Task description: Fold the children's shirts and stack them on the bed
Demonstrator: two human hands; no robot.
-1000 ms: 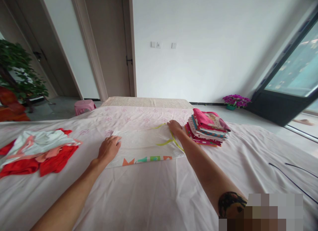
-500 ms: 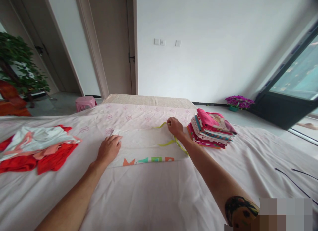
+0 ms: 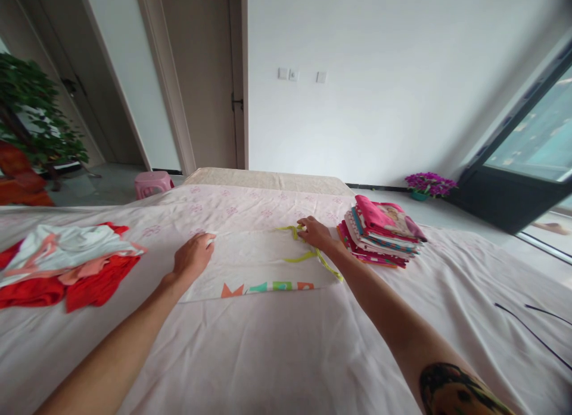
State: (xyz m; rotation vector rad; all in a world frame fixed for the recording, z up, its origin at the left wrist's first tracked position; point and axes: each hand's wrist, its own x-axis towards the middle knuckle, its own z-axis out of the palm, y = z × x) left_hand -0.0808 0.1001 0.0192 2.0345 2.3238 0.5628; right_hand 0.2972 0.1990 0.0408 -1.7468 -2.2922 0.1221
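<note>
A white shirt [image 3: 254,260] with yellow-green trim and an orange, teal and green print along its near edge lies folded over in front of me. At its far left corner, my left hand [image 3: 193,257] is closed, with a bit of white cloth showing at the fingertips. My right hand [image 3: 314,232] pinches the far right part by the yellow-green trim. Just right of that hand stands a stack of folded clothes [image 3: 379,233], a pink piece on top. Red and white clothes [image 3: 75,266] lie in a loose heap on the left.
A pale flowered sheet [image 3: 277,349] covers the surface under everything. Dark cords [image 3: 531,331] lie on it at right. Beyond are a pink stool [image 3: 153,184], a leafy plant [image 3: 36,111], purple flowers [image 3: 429,183] and a white wall [image 3: 379,93].
My right hand lifted the yellow-trimmed edge and brought it slightly inward and down. My left hand shifted a little at the left corner. The view tilted slightly.
</note>
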